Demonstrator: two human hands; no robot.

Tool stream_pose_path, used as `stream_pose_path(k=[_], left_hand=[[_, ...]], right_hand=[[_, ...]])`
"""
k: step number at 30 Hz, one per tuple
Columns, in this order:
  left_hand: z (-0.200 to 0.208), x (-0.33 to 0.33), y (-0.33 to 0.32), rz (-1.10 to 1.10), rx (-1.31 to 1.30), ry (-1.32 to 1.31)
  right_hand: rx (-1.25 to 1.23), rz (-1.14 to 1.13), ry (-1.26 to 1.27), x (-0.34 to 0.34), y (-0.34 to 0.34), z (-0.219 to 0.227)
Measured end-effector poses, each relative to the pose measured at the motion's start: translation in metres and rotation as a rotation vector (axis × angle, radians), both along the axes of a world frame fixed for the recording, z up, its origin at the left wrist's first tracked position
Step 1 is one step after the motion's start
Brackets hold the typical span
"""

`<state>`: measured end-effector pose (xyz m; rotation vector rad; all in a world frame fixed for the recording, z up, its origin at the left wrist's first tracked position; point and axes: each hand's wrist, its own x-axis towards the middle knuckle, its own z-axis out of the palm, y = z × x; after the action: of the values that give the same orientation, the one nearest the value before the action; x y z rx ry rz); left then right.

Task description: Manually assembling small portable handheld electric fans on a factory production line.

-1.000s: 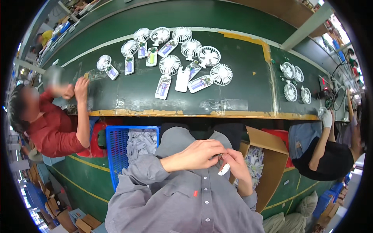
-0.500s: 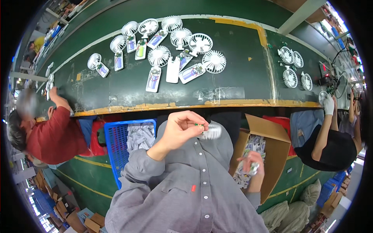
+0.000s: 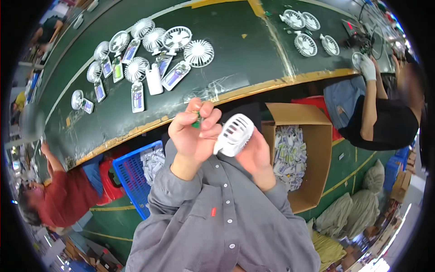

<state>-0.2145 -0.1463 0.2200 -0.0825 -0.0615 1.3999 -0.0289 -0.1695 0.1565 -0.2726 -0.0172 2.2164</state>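
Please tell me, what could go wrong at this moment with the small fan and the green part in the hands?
The left hand pinches a small green part only at the fingertips; it might slip and fall. The right hand holds the white fan from behind, above the open cardboard box; if dropped, it could land among the packets there.

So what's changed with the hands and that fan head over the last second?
The hands have come back together and risen. The right hand, which half a second ago was down at the open cardboard box, now cups the round white plastic fan head. The left hand now pinches a small green part in its fingers. The fans on the green conveyor belt keep their arrangement.
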Motion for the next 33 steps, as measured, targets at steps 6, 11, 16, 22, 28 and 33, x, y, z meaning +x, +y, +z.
stream_pose_path(k=[6,11,16,22,28,33], left_hand=[[-0.027,-0.017,0.018,0.389,-0.116,1.255],[-0.055,-0.057,0.055,0.735,0.167,2.467],[-0.068,-0.058,0.076,0.424,0.295,2.864],[-0.041,-0.017,0.076,0.266,0.402,2.641],[-0.026,-0.015,0.119,0.526,0.789,2.595],[-0.050,-0.002,0.160,0.167,0.790,2.659]], right_hand=[[-0.065,-0.200,-0.244,0.008,0.025,0.050],[0.039,-0.406,-0.308,0.045,0.071,0.041],[0.439,-0.662,-1.135,0.068,0.123,0.023],[1.492,-0.663,-2.291,0.088,0.214,-0.008],[1.161,-0.953,-2.633,0.114,0.270,-0.011],[1.316,-0.733,-1.997,0.019,0.180,0.005]])
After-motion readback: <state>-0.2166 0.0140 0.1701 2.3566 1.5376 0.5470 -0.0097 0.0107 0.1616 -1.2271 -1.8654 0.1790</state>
